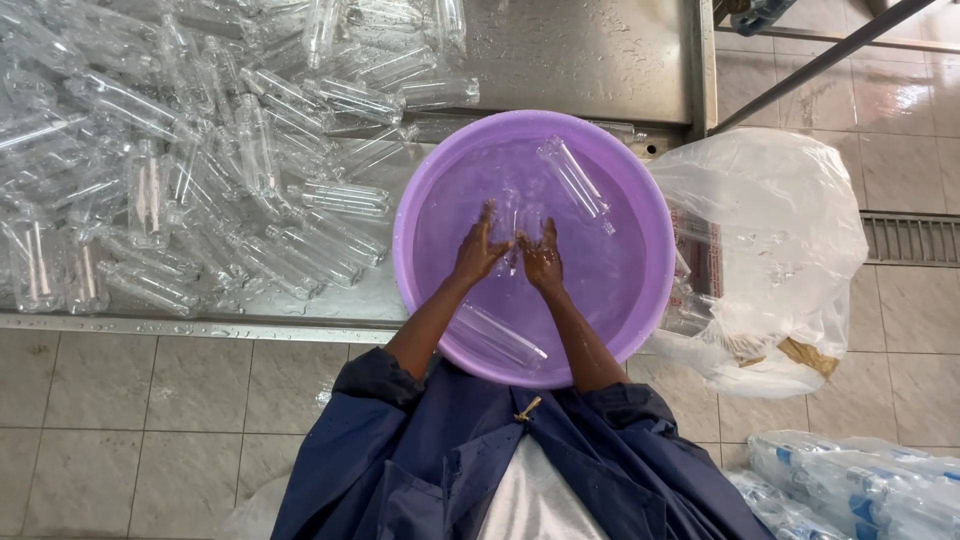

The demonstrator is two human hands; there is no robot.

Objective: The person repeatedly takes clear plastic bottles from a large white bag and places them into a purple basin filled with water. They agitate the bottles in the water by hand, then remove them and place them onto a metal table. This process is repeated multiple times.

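Note:
Both of my hands are down in a purple basin [420, 195] filled with water. My left hand [478, 250] and my right hand [541, 256] grip a clear plastic bottle [517, 225] between them, half under the surface. Another clear bottle [577, 181] floats at the far side of the basin. A third bottle [497, 336] lies in the water near the front rim, between my forearms.
A big heap of clear plastic bottles [180, 150] covers the wet steel table [580, 50] to the left. On the right stands a clear plastic bag [770, 230] with bottles inside. Wrapped bottle packs [860, 490] lie on the tiled floor at the lower right.

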